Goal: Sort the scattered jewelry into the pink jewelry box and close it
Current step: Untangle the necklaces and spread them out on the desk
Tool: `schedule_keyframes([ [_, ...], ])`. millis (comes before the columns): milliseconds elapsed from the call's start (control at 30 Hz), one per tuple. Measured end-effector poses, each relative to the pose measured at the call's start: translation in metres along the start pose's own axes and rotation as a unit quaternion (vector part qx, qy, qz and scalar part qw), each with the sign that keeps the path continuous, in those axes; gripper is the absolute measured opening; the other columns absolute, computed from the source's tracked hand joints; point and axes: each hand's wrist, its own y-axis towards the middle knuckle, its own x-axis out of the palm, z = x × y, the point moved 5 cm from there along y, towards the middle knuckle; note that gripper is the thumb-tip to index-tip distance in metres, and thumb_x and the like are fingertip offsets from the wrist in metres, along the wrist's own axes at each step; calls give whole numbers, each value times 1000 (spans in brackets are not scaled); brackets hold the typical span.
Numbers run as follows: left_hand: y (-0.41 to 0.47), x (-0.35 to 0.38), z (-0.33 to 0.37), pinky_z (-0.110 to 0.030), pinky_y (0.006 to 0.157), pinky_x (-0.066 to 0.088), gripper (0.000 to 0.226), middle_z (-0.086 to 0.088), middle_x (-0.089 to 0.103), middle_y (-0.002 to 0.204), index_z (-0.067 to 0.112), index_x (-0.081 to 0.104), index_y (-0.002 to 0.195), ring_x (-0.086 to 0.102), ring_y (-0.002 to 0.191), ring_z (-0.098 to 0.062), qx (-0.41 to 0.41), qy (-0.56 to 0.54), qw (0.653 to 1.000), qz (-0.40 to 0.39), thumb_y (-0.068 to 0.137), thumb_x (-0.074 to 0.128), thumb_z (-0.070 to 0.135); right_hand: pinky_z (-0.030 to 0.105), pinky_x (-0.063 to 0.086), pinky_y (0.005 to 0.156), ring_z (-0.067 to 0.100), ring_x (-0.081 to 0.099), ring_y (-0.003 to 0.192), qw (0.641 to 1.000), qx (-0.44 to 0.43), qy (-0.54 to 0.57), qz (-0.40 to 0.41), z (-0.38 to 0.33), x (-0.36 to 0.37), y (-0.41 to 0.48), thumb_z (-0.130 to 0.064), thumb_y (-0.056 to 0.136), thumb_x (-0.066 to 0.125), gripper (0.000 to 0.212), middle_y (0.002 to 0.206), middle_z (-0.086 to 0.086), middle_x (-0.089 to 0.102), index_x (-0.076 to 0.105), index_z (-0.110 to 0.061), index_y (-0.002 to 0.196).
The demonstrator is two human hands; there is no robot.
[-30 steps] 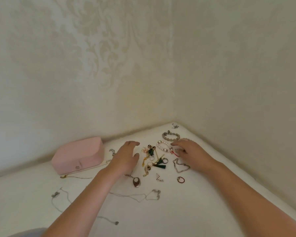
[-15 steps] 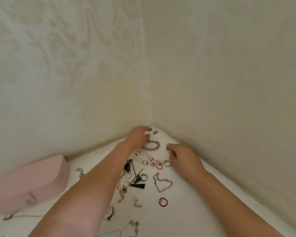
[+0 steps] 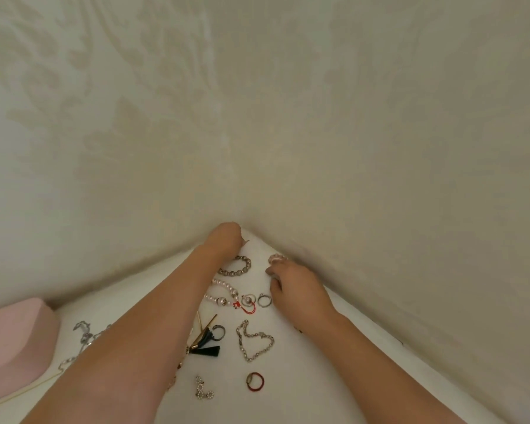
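The pink jewelry box (image 3: 16,338) lies shut at the left edge of the white surface (image 3: 288,377). My left hand (image 3: 224,240) reaches into the far corner, and its curled fingers pinch a small silver piece (image 3: 246,241). My right hand (image 3: 297,290) is to the right, its fingertips pinching a pale pink bead bracelet (image 3: 278,257) by the wall. Between the arms lie a grey bead bracelet (image 3: 237,267), a pearl bracelet (image 3: 222,293), a silver ring (image 3: 264,300), a silver chain (image 3: 254,342) and a red ring (image 3: 254,381).
Two walls meet right behind the hands and close the corner in. Dark tassel earrings (image 3: 208,342) and a crystal earring (image 3: 203,390) lie near my left forearm. A silver necklace (image 3: 83,332) trails between the box and that arm.
The view has swung right and closer to the corner. My left hand moved from the middle of the jewelry into the far corner. My right hand slid forward to the pink bracelet.
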Motion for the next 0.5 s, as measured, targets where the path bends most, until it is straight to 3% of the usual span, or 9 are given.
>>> schedule_keyframes([
  [67, -2, -1, -3, -30, 72, 42, 25, -14, 61, 84, 3, 57, 75, 58, 86, -28, -4, 20, 1000, -1, 95, 51, 16, 18, 34, 97, 13, 49, 122, 1000, 2, 1, -4, 0, -1, 0, -10, 94, 37, 37, 137, -4, 51, 57, -12, 126],
  [167, -3, -2, -18, -24, 52, 34, 38, -2, 45, 58, 13, 43, 57, 48, 63, -20, -28, -27, 999, 12, 89, 62, 23, 22, 37, 96, 15, 50, 121, 1000, 7, -1, -8, -1, -1, 0, -12, 94, 38, 36, 138, -2, 51, 57, -12, 125],
  [267, -9, -3, -24, -21, 52, 33, 36, -2, 46, 59, 13, 45, 62, 46, 61, -18, -39, -33, 999, -13, 89, 63, 28, 24, 39, 93, 17, 53, 116, 1000, 13, 1, -12, -1, -1, 0, -12, 94, 39, 36, 136, -1, 52, 58, -13, 124],
  [500, -21, -3, -18, -21, 47, 26, 46, -2, 36, 57, 13, 32, 57, 33, 51, -11, -40, -22, 999, -23, 99, 44, 25, 21, 37, 94, 15, 53, 118, 999, 22, 28, 2, -1, -5, -2, -12, 95, 38, 36, 133, 0, 55, 56, -13, 126],
])
